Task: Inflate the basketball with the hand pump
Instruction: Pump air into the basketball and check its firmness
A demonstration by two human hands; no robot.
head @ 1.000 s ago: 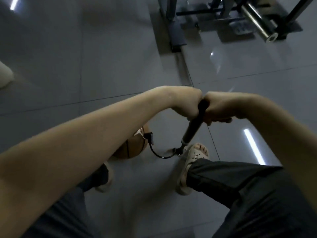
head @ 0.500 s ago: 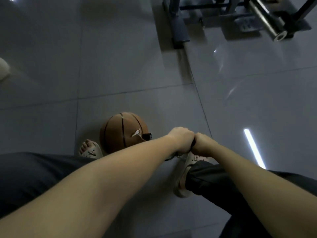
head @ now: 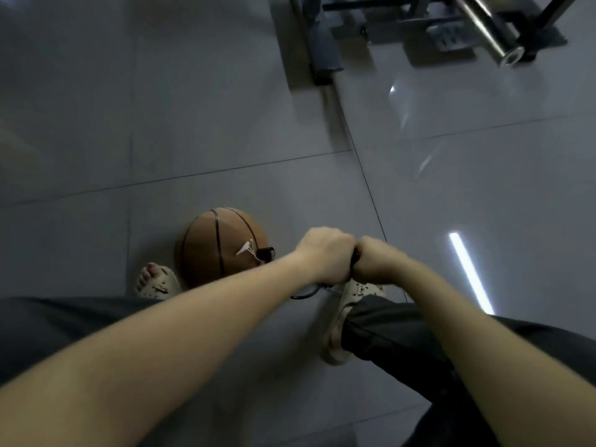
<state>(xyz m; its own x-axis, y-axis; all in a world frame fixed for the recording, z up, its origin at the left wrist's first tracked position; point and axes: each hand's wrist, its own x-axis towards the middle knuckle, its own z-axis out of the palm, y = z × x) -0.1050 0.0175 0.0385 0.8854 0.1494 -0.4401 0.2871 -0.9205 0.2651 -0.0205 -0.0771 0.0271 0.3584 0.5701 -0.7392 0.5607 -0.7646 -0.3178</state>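
Note:
An orange-brown basketball [head: 219, 245] with black seams and a white logo rests on the grey tiled floor, between my feet. A black hose [head: 304, 293] curves from a black fitting on the ball's right side toward the hand pump. My left hand [head: 325, 253] and my right hand [head: 375, 262] are fisted side by side on the pump handle [head: 354, 257], low down, just right of the ball. The pump body is hidden under my hands.
My left foot in a beige sandal [head: 158, 282] touches the ball's lower left. My right sandal [head: 348, 314] stands by the pump base. Gym equipment with a metal bar [head: 483, 30] and a dark frame leg [head: 319, 40] stands at the far top.
Both hands have pushed the pump handle down from raised to near the floor. The pump shaft, seen earlier, is now hidden. The ball has come into full view.

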